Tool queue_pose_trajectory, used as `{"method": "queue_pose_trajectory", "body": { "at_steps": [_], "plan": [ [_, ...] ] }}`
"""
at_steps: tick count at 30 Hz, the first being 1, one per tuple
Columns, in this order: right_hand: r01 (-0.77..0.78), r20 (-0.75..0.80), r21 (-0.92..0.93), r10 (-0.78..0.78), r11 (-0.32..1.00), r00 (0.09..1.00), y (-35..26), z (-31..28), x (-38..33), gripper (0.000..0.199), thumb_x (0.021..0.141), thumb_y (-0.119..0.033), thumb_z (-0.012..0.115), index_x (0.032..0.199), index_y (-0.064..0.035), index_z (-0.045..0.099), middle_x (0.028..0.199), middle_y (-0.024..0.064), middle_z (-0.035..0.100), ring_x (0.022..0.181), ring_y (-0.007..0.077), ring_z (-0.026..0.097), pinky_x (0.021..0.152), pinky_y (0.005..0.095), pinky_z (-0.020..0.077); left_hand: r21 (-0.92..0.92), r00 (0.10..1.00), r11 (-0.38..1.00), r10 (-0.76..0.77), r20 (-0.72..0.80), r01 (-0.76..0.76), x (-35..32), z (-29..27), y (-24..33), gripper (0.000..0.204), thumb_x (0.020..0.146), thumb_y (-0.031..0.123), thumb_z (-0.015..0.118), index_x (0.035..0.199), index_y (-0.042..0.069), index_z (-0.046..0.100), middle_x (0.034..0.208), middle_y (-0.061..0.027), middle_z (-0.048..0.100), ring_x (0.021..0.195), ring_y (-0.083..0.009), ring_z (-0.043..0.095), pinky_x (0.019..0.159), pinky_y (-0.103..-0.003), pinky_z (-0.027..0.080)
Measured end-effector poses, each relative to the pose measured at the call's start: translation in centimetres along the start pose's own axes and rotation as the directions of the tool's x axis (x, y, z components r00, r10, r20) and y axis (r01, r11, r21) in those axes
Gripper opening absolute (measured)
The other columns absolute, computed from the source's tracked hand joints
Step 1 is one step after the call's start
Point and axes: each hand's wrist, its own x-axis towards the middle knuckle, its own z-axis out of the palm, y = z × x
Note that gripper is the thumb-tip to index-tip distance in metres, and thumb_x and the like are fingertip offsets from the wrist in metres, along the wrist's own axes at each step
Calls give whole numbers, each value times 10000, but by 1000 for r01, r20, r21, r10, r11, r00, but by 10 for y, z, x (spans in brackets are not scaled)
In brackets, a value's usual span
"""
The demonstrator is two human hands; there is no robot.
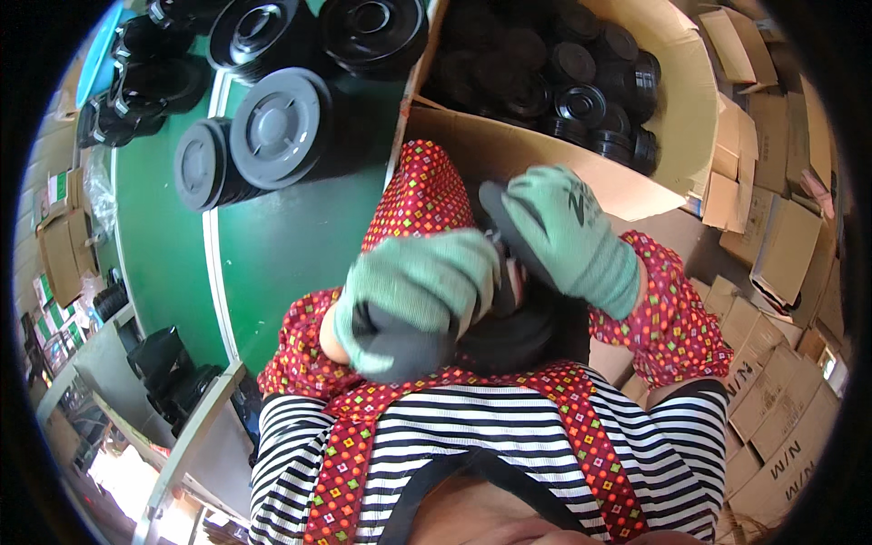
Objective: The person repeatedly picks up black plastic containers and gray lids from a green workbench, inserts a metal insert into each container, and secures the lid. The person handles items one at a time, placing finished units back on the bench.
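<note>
Both my hands wear pale green gloves with dark palms and work close together before my chest. My left hand [418,291] is closed, its fingers curled toward the right. Opposite it, my right hand [572,236] is closed too, with the dark fingertips turned inward. A small thing with a shiny and reddish part [513,282] shows between them; its kind is too blurred to tell. Just below lies a black round plastic piece [513,336], partly covered by the gloves. Whether either hand grips it is hidden.
Stacks of grey round plastic discs [277,127] and black round dishes [372,36] stand on the green table [272,263] at left. An open cardboard box [677,118] of black round parts is ahead right. Flattened cartons [772,400] are piled at right; a metal frame [195,445] is lower left.
</note>
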Motion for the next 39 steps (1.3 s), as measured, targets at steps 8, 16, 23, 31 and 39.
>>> {"method": "queue_pose_trajectory", "body": {
  "at_steps": [8,16,23,31,39],
  "plan": [
    [-180,-224,533,343,827,912,-30,-20,-10,349,990,-155,661,1312,-27,696,1334,168,664,1271,365,599,1120,447,449,872,966,442,-230,-117,211,-33,37,110,262,749,272,807,729,44,680,775,-103,617,757,-336,648,787,-462,524],
    [-67,-121,455,136,888,983,-64,-2,-75,620,890,-387,819,1376,-36,659,1410,160,640,1344,373,582,1181,506,409,743,703,-559,-356,-615,367,-202,40,120,254,767,241,795,928,78,685,948,-123,655,943,-362,618,943,-492,468],
    [-43,-307,495,222,868,926,-79,29,-82,639,801,-352,920,1294,-16,692,1307,158,653,1258,338,614,1115,456,463,716,631,-491,-362,-686,496,-243,51,94,432,891,283,738,1272,93,665,1220,-154,629,1225,-384,559,1217,-585,321],
    [60,-168,981,647,185,743,-102,-6,-19,529,1073,-502,573,1323,-43,653,1290,118,686,1177,254,658,1076,420,517,766,792,223,-283,-541,603,-169,114,139,1088,728,321,969,1608,26,402,1655,-280,366,1555,-436,350,1273,-537,293],
    [-237,279,941,155,-243,948,-134,79,61,630,1115,-580,418,1527,-121,543,1519,123,594,1345,283,596,1133,460,485,498,613,546,-36,-789,673,-185,148,204,371,1014,276,719,1262,5,667,1482,-260,564,1366,-363,590,1106,-433,480]
  ]
}}
